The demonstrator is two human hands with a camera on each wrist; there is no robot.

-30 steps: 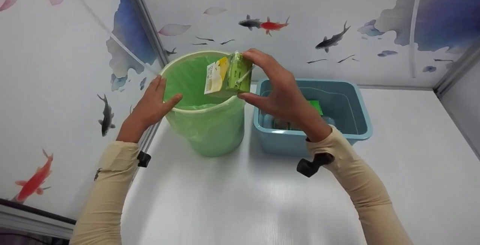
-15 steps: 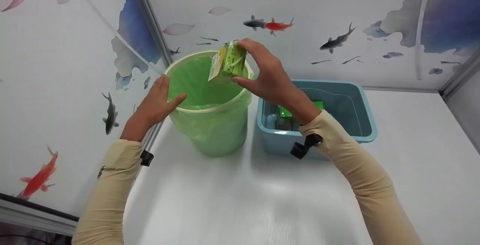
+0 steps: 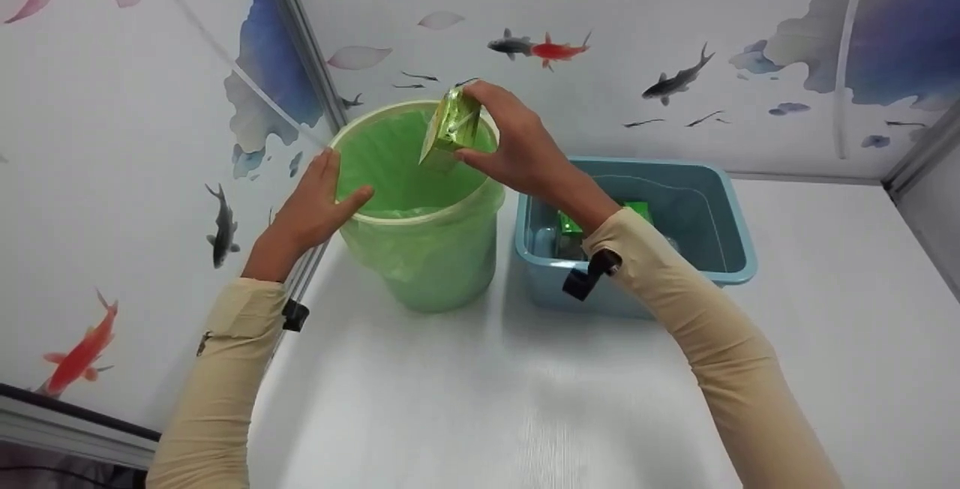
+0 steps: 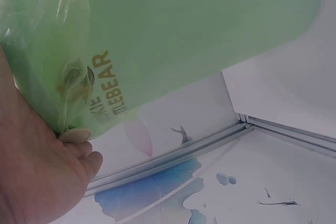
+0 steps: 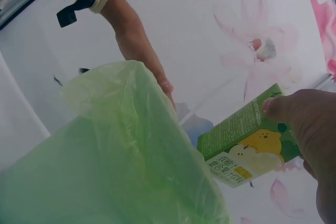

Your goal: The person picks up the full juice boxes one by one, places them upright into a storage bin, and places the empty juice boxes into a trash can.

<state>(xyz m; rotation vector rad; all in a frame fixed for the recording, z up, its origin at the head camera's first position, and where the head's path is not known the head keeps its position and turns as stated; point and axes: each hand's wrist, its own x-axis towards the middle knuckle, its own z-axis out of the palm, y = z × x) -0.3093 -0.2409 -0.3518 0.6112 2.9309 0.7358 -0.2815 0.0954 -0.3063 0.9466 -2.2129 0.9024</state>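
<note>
My right hand holds a green juice box by its end, thumb on one side and fingers on the other. The box hangs tilted over the mouth of a green trash bin. In the right wrist view the juice box shows a yellow and white cartoon print, and a thin straw shows in the head view. A translucent green bag lines the bin and folds over its rim. My left hand rests at the bin's left rim, thumb spread over the opening; the left wrist view shows its palm beside the bag.
A blue plastic tub stands right of the bin on the white table. Inside are green-topped items, partly hidden by my right forearm. White walls printed with fish stand behind and to the left.
My right hand has carried the juice box left and a little up, turning it further over the bin's opening. The left hand stays at the rim. The whole view has shifted slightly.
</note>
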